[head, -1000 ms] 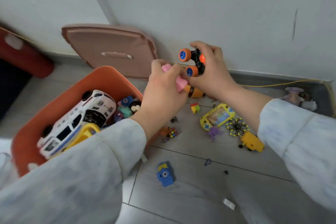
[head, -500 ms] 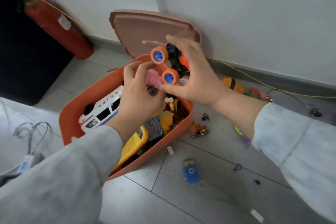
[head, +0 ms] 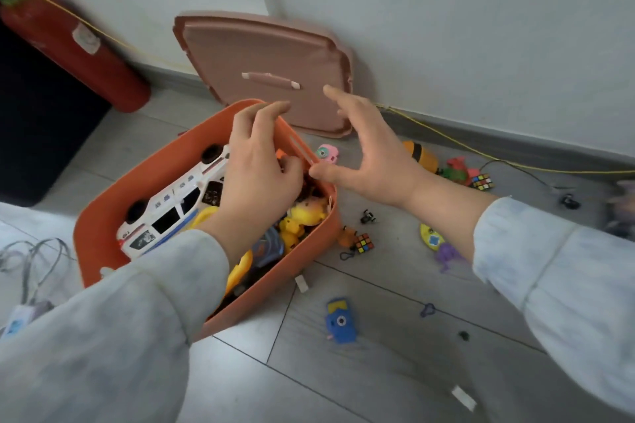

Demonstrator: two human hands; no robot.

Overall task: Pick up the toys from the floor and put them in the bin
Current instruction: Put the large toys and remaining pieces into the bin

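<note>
The orange bin (head: 103, 216) stands on the grey floor, holding a white toy car (head: 171, 206), yellow plush toys (head: 302, 216) and other toys. My left hand (head: 257, 168) hovers over the bin's far corner with fingers loosely spread and nothing in them. My right hand (head: 371, 154) is just right of the bin's rim, fingers spread and empty. A pink toy camera (head: 326, 153) lies on the floor just beyond the rim. Still on the floor are a blue toy camera (head: 338, 321), a small puzzle cube (head: 364, 244) and a yellow-and-black toy (head: 421, 154).
The bin's pink lid (head: 264, 58) leans against the white wall. A red fire extinguisher (head: 75, 51) lies at the left. A second puzzle cube (head: 482, 181), a red-green toy (head: 457, 170), a yellow handheld game (head: 431, 239) and a yellow cord (head: 515, 165) lie to the right.
Both hands have let go of their toys: the orange-wheeled car and the pink toy are out of my fingers. The view has swung left toward the bin.
</note>
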